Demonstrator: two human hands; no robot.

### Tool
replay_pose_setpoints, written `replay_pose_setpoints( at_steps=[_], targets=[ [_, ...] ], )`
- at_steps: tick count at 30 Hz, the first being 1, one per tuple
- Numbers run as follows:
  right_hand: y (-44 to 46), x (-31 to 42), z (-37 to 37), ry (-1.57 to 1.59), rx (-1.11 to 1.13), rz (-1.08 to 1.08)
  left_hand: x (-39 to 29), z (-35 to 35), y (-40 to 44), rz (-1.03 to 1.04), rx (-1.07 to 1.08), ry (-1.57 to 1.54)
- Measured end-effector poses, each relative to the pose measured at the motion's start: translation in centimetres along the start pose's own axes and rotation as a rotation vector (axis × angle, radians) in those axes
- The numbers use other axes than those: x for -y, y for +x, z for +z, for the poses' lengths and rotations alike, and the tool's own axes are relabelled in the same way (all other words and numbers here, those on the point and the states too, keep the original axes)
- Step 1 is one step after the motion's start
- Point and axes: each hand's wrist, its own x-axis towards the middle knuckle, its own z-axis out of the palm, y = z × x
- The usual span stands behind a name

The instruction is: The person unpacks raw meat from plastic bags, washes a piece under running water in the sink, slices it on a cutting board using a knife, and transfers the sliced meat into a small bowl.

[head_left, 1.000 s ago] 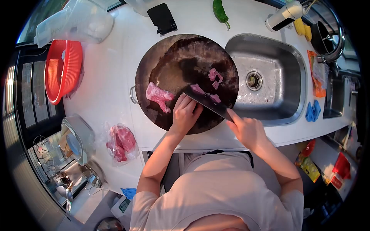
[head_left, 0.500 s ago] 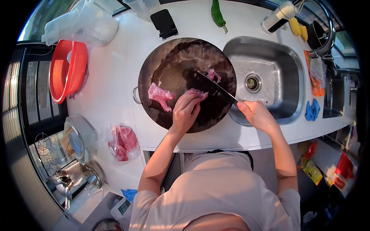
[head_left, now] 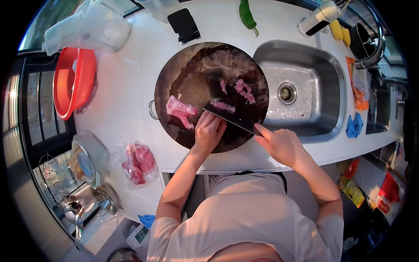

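Note:
My right hand (head_left: 281, 146) is closed round the handle of a kitchen knife (head_left: 235, 121), its blade slanting up to the left over a round dark chopping board (head_left: 187, 74). My left hand (head_left: 209, 131) presses down on the board with bunched fingers, their tips close against the blade; whatever lies under them is hidden. Just past the blade is a strip of raw meat (head_left: 223, 106). Farther up the board are small meat scraps (head_left: 245, 91) and a little sliver (head_left: 223, 86). Left of my left hand lies a larger pale-pink meat piece (head_left: 180, 110).
A steel sink (head_left: 305, 61) adjoins the board's right side. Bagged raw meat (head_left: 140, 163) lies at the left, below a red basket (head_left: 85, 83). Behind the board are a black stand (head_left: 184, 25) and a green pepper (head_left: 247, 15). A blue cloth (head_left: 354, 125) is right of the sink.
The knife has moved down and left, from the scraps to beside my left fingers. More scraps now lie at the board's upper right. My left hand has shifted slightly down toward me.

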Motion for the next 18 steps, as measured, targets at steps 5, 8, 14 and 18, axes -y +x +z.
replay_pose_setpoints(
  at_steps=[5, 8, 14, 18],
  targets=[
    [5.6, 1.5, 2.4, 0.067, -0.093, -0.166, -0.3, -0.3, 0.1, -0.027, 0.029, -0.020],
    [5.3, 1.2, 2.6, 0.093, -0.098, -0.141, -0.1, -0.1, 0.0, -0.030, 0.027, -0.035],
    [-1.1, -1.8, 2.3, -0.042, -0.083, 0.005, -0.3, 0.0, 1.0, -0.026, -0.014, -0.024],
    [1.6, 0.1, 2.9, 0.000, -0.104, 0.011, -0.2, 0.0, 0.6, -0.025, 0.022, -0.034]
  ],
)
